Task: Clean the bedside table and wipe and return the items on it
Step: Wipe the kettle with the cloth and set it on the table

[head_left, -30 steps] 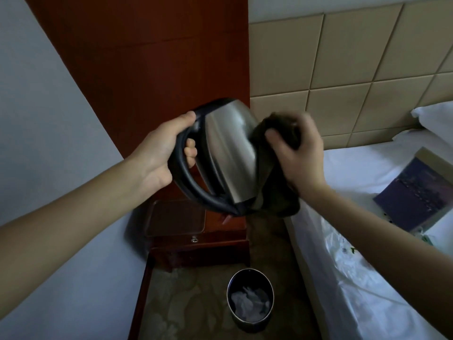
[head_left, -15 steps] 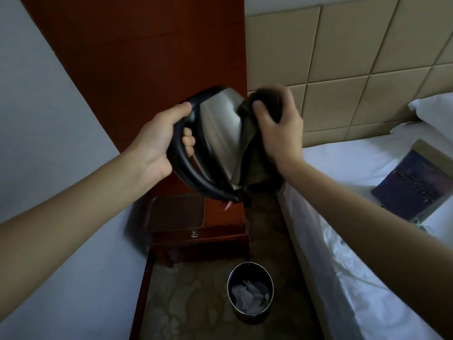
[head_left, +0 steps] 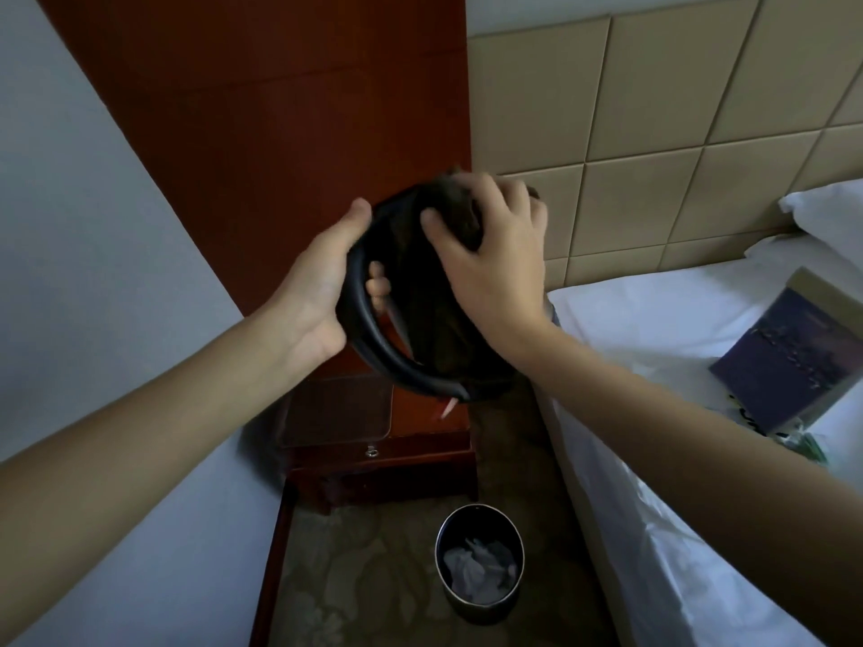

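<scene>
Kettle (head_left: 373, 338) one, cloth (head_left: 439, 310) one, both hands gripping.

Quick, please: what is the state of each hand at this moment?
Left hand: closed around the kettle handle, holding it up.
Right hand: fingers spread, pressing a dark cloth against the kettle body.

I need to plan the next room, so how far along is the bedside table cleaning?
Done, it seems: the bedside table top holds almost nothing, only a clear tray. In hand: the left hand holds the kettle by its handle while the right hand presses a dark cloth over its body. Left: putting the kettle back, then the booklet lying on the bed.
</scene>
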